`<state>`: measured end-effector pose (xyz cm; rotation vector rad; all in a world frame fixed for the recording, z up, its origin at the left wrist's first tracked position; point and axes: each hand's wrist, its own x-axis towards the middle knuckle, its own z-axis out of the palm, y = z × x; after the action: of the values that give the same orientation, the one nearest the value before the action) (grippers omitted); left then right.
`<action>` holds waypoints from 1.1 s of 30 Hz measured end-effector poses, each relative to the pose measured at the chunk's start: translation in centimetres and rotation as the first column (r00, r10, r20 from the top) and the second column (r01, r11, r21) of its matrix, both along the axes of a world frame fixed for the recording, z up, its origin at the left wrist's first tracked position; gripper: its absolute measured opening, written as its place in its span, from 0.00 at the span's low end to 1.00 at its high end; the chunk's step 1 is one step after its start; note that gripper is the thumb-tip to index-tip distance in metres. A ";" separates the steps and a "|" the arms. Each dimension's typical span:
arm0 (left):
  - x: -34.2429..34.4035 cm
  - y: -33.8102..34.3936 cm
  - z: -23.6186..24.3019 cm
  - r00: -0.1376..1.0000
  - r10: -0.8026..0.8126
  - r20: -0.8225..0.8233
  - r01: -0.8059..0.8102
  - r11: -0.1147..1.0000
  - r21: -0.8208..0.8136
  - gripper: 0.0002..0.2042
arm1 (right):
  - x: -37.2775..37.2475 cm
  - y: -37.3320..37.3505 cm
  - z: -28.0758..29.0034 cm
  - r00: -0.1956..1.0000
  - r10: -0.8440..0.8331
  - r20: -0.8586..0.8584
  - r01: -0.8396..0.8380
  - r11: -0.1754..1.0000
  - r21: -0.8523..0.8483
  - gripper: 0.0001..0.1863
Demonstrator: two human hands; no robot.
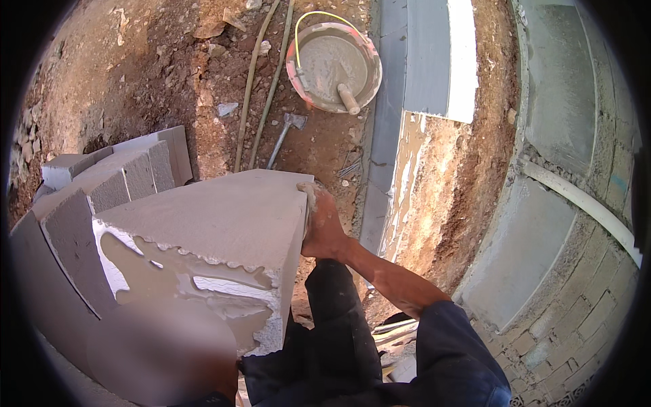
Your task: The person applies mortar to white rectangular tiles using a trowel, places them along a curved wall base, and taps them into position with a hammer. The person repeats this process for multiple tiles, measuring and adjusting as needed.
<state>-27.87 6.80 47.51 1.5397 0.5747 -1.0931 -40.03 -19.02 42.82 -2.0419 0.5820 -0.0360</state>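
Observation:
A large light-grey aerated concrete block (pixel 210 203) is tilted in front of me. Wet grey mortar (pixel 156 271) is smeared unevenly over its near face, with white patches showing through. My right hand (pixel 322 220) grips the block's right end, and its fingertips are partly hidden. At the lower left, my left forearm (pixel 220 373) reaches toward the block's near side. A blurred patch covers that area, so the fingers of my left hand cannot be made out.
More blocks (pixel 112 178) are stacked at left. Beyond are a mortar bucket (pixel 329 57) with a wooden-handled tool, a hammer-like tool (pixel 287 132) and two hoses (pixel 261 95). A laid block row (pixel 428 54) adjoins a mortar strip (pixel 403 176); a white pipe (pixel 576 198) runs at right.

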 end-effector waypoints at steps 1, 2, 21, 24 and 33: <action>0.3 -0.3 0.5 0.999 -0.034 0.023 0.034 0.999 0.004 0.20 | -0.5 0.1 2.0 0.999 -0.040 0.008 0.040 0.997 -0.067 0.55; 0.5 -1.0 0.6 0.997 -0.071 0.026 0.071 0.997 -0.010 0.20 | -1.0 0.2 4.1 0.997 -0.079 0.018 0.081 0.988 -0.135 0.54; -10.0 -17.1 11.6 0.740 -0.672 -0.019 0.637 0.710 -0.299 0.20 | -17.5 -2.6 32.2 0.729 -0.229 -0.645 0.205 0.972 -0.113 0.67; -15.2 -21.0 10.1 0.632 -0.755 -0.171 0.635 0.633 -0.443 0.24 | -23.6 -3.8 33.8 0.574 -0.440 -0.691 0.544 0.835 -0.079 0.71; -19.0 -17.2 2.1 0.176 -0.896 0.407 0.947 0.267 0.179 0.33 | -33.2 -9.7 29.4 0.293 -0.695 -0.657 0.461 0.705 -0.540 0.61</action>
<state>-46.89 -10.38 49.62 1.9623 -0.9734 -1.5254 -73.24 -28.70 72.22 -1.8449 2.0598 0.5027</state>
